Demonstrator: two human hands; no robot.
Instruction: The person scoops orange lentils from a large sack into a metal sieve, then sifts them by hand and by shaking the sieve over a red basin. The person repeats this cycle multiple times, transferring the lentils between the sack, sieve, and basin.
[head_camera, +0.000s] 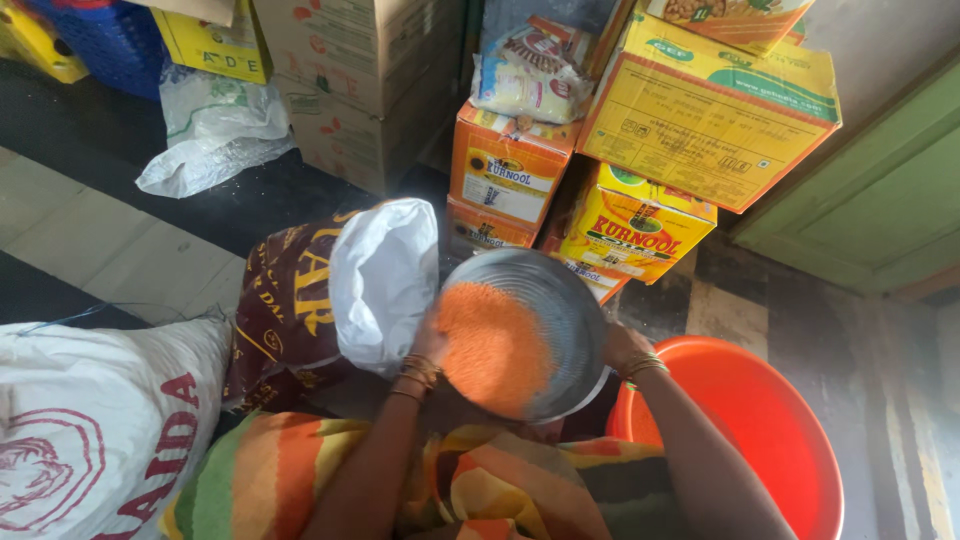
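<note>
So, standing right by her: she's got a round shiny steel pan (545, 300) tilted up between both hands, and it looks like she's mid-winnow or sorting the heap of orange-red split lentils (492, 345) that has slid down to the near, lower side. The left hand (430, 340) is curled closed on the pan's left rim, the right hand (618, 345) is clamped on the right rim, bangles on both wrists. I'd guess the next move needs an even shake or toss with both grips firm, or the lentils spill over the low edge into her lap. The lentils look dry, loose, fine-grained and a bit blurred. The pan sits above her knees, between an open brown-and-white printed sack (330, 295) and a big orange plastic tub (770, 430), with yellow and orange cardboard cartons (640, 170) stacked behind.
</note>
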